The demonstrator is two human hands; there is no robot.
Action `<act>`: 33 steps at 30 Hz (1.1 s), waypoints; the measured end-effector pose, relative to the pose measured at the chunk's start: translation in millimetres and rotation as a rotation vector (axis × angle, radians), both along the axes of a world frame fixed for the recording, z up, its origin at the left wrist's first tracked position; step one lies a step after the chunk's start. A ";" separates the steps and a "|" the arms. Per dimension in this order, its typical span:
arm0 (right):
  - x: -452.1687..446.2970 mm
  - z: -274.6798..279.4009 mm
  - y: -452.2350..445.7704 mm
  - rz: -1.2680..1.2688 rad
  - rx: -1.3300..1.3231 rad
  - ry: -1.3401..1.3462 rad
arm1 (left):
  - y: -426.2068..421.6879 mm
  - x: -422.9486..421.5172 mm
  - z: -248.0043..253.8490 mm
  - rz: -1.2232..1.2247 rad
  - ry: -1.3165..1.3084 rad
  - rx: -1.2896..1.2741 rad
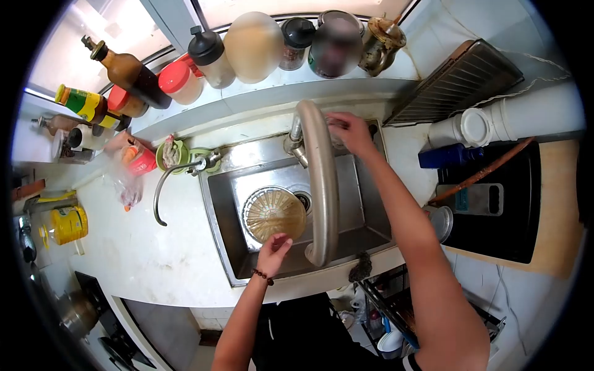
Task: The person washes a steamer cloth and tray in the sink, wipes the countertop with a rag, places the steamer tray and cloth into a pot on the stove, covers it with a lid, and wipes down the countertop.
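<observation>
A round, ribbed glass dish [274,214] with brownish tint lies in the steel sink [232,260], close to the drain. My left hand [274,252], a beaded bracelet at its wrist, hovers at the dish's near rim. Its fingers are loosely bent with the thumb apart, and nothing shows in them. Behind the thick curved faucet [323,185], my right hand [351,133] reaches to the sink's back right edge. Its fingers close around something greyish, partly hidden by the hand and faucet, that I cannot make out.
Jars and sauce bottles [127,71] line the windowsill. A small thin tap [201,164] and a green bowl [173,154] stand left of the sink. To the right are a wire rack [455,83], white containers [476,127] and a black board [520,204]. A dark scrubber [360,269] rests on the front edge.
</observation>
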State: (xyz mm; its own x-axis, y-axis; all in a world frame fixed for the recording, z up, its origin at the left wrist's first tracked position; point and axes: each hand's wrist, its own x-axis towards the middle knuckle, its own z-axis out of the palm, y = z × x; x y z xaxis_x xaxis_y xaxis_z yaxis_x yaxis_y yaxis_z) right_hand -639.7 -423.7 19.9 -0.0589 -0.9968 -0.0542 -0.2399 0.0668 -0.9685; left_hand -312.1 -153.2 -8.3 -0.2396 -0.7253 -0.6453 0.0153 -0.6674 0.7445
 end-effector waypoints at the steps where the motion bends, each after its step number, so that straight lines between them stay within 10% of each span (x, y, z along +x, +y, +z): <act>1: 14.4 -3.3 -10.4 0.123 -0.070 0.222 | 3.0 2.7 -5.8 0.020 0.003 0.026; 6: 41.9 -71.4 -28.2 0.332 -0.236 0.508 | 3.0 4.7 13.7 0.074 0.000 0.086; 12: 23.2 -12.8 -15.6 0.903 -0.146 0.551 | 8.5 24.4 24.4 0.146 -0.021 0.113; 19: -18.4 -33.4 -35.3 0.241 -0.067 0.337 | 10.5 46.8 28.0 0.123 -0.057 0.156; 33: -4.4 -57.1 -25.6 0.760 -0.186 0.739 | 4.8 31.3 25.7 0.081 0.005 0.122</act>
State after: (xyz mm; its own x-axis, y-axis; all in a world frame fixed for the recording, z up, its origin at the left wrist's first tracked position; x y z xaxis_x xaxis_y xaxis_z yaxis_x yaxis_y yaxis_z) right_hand -644.1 -449.3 -37.3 0.6237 -0.7749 -0.1030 -0.6865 -0.4799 -0.5463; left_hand -280.7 -148.4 17.4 -0.1870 -0.6587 -0.7288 0.0769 -0.7494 0.6576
